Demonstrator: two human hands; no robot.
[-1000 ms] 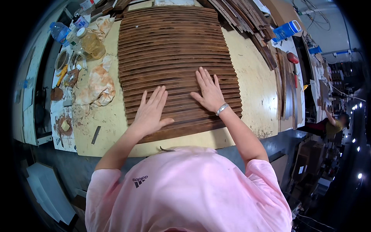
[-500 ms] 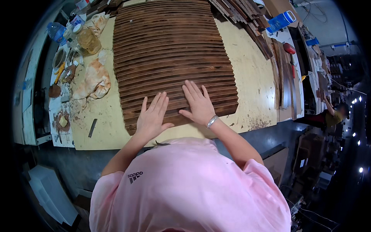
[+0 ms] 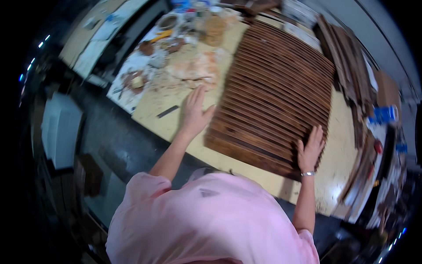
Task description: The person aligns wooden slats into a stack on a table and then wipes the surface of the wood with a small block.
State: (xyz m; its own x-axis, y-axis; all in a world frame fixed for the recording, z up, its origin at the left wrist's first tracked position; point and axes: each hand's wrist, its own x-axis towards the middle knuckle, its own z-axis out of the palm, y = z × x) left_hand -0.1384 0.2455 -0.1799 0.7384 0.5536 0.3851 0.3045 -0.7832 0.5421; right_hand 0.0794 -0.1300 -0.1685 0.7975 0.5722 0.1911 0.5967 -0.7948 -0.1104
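Observation:
Dark brown wooden strips (image 3: 268, 92) lie side by side in a ridged, slatted panel on the pale yellow tabletop (image 3: 176, 132). My left hand (image 3: 196, 110) is open, fingers stretched, just off the panel's left edge and close below a stained cloth (image 3: 193, 70). It holds nothing. At the panel's right edge is my right hand (image 3: 311, 148), open with its fingers pointing away from me, over or against the strip ends. A silver bracelet circles that wrist. Whether the palm presses on the wood cannot be made out. The picture is slightly blurred.
A short dark strip (image 3: 168, 111) lies left of my left hand. Jars, including a yellowish one (image 3: 214, 30), and a round container (image 3: 168, 22) stand at the far left. Loose wooden strips (image 3: 343, 57) are heaped at the far right, near a blue container (image 3: 383, 115).
The view has turned, so the panel appears further right and tilted. My hands have spread apart: the left came off the panel to its left side, the right moved to its right edge.

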